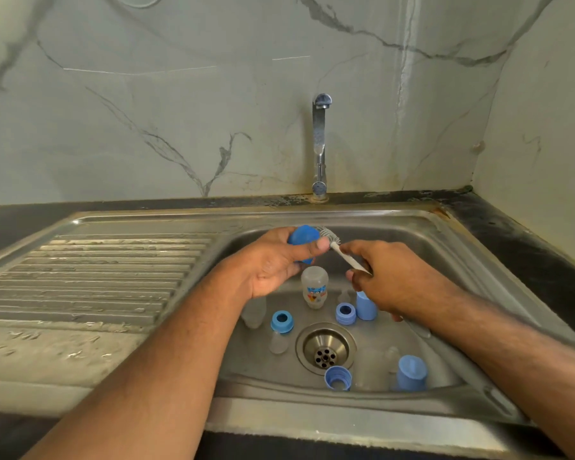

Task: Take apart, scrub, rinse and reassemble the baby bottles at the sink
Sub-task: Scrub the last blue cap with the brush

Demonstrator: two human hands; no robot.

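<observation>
Scrubbing is the step in hand: above the drain [326,350] my left hand [273,263] grips a blue cap [302,236], right-hand fingers [356,250] pinch the brush [337,245] at its mouth; next, I judge, bristles go inside.

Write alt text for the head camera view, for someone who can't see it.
Over a steel sink, the left hand holds a blue bottle cap while the right hand works a small brush against it. Bottle parts lie in the basin.

Head view, looking down (close) over sink [462,247]
</observation>
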